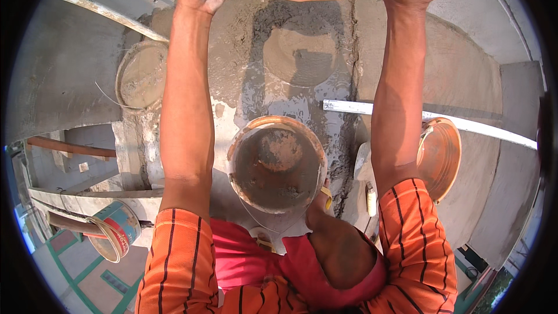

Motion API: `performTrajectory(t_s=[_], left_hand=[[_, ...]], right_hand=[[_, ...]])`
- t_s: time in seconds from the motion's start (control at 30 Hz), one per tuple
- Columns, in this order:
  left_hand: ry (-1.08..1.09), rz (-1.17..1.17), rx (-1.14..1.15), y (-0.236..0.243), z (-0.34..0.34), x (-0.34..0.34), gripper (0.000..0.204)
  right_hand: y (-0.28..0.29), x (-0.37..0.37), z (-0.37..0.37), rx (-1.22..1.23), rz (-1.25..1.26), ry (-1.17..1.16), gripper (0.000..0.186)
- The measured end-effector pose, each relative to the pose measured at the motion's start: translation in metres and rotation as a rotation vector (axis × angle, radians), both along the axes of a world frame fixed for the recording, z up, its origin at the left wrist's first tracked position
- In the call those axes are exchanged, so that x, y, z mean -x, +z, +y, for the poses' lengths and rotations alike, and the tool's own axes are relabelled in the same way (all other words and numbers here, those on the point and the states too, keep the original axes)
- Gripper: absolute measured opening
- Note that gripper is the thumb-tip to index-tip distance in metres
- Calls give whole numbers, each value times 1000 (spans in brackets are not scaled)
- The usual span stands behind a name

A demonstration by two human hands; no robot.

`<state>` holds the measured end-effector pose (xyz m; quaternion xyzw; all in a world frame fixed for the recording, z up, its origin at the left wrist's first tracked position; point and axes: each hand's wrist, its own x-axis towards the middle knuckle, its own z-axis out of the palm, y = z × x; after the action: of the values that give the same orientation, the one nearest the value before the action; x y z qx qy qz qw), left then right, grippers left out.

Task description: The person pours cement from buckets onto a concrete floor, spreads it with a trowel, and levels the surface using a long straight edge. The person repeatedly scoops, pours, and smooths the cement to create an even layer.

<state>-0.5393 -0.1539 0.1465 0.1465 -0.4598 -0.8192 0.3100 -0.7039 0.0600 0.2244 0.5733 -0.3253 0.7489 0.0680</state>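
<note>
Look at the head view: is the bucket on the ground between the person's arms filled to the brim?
No: the bucket holds only a layer of wet mortar at its bottom, with its inner walls exposed.

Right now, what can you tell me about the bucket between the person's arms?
The bucket is round, seen from straight above, standing upright on the wet, mortar-smeared surface. Its rim looks orange under a crust of grey mortar, and the inside is coated grey-brown, with a small lump at the bottom. A thin wire handle hangs at its near side. It sits between the forearms, close to the knee; neither hand touches it.
</note>
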Motion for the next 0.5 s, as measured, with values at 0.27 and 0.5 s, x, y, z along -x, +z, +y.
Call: performTrajectory(t_s=[0.27, 0.5], left_hand=[[91, -460, -448, -178, 81, -64, 20], [173, -193, 353, 31, 41, -125, 16]], right_hand=[[-146, -15, 7, -973, -519, -235, 60], [-104, -88, 129, -453, -985, 27, 61]])
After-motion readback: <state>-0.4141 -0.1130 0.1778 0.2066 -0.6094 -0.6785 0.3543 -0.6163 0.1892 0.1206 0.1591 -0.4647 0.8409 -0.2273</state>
